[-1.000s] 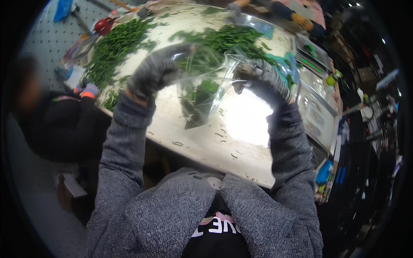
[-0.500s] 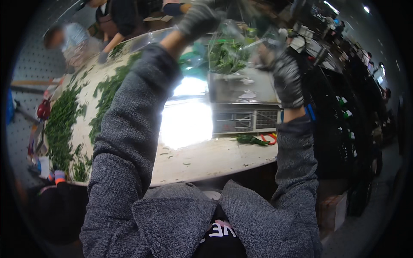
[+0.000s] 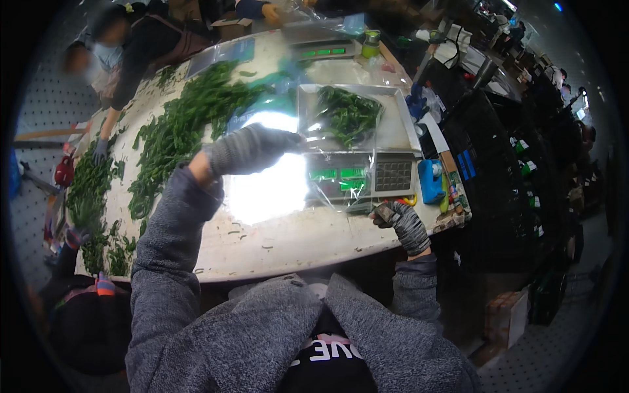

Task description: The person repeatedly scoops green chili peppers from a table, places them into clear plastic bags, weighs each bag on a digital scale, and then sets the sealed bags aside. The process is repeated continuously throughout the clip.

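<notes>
- Since the earlier frame, the clear plastic bag (image 3: pixel 324 139) has come down from mid-air onto the scale (image 3: pixel 393 177); both hands have dropped, the right one furthest, toward the table's near edge.
- I see green vegetables (image 3: pixel 347 111) bunched in the bag's far end, on the scale's metal tray (image 3: pixel 397 124); its near end spreads over the lit display and keypad.
- My left hand (image 3: pixel 252 149), in a grey knit glove, is at the bag's left edge, fingers drawn together; I cannot tell whether they pinch the film.
- My right hand (image 3: pixel 401 226) is by the bag's near corner, fingers curled in; I cannot tell whether they grip plastic.
- Left of the scale, a long heap of greens (image 3: pixel 190 111) covers the white table (image 3: pixel 242 259).
- At far left I make out a co-worker's gloved hand (image 3: pixel 100 150) reaching into more greens.
</notes>
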Tool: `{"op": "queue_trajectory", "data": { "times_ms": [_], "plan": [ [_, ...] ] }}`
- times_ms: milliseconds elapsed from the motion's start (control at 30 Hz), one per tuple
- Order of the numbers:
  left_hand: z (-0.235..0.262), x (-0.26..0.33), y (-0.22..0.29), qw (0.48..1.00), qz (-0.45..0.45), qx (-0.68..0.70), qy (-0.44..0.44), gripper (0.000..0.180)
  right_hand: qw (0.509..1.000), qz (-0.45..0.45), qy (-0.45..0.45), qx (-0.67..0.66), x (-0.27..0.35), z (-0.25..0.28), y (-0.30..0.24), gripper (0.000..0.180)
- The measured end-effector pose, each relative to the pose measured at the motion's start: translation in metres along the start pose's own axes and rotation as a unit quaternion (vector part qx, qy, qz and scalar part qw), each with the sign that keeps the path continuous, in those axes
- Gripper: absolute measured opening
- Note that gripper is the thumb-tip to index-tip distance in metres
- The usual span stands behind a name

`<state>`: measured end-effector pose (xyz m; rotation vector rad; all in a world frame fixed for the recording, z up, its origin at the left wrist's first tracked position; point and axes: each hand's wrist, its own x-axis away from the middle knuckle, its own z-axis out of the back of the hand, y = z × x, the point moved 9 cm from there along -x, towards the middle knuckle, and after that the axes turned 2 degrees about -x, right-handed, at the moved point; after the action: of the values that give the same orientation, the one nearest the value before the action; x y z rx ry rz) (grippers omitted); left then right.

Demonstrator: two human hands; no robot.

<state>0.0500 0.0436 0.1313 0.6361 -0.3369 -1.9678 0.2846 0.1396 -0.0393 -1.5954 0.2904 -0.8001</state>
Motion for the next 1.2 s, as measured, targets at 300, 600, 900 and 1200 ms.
{"op": "queue_trajectory", "data": {
  "times_ms": [300,600,900,1200],
  "plan": [
    [0.010,0.098,-0.087,0.894,0.346,0.155,0.238,0.036,0.970,0.120,0.183,-0.105,0.017,0.021,-0.015,0.017],
    [-0.088,0.066,-0.126,0.881,0.281,0.356,0.136,0.033,0.907,0.250,0.281,0.192,0.016,-0.027,-0.090,0.050],
    [-0.121,0.101,-0.178,0.881,0.205,0.396,0.158,0.016,0.843,0.110,0.340,0.401,0.016,0.018,-0.037,0.034],
    [-0.129,0.042,-0.089,0.894,0.267,0.359,0.016,0.034,0.912,0.107,0.325,0.227,0.023,0.007,-0.029,0.032]
  ]
}}
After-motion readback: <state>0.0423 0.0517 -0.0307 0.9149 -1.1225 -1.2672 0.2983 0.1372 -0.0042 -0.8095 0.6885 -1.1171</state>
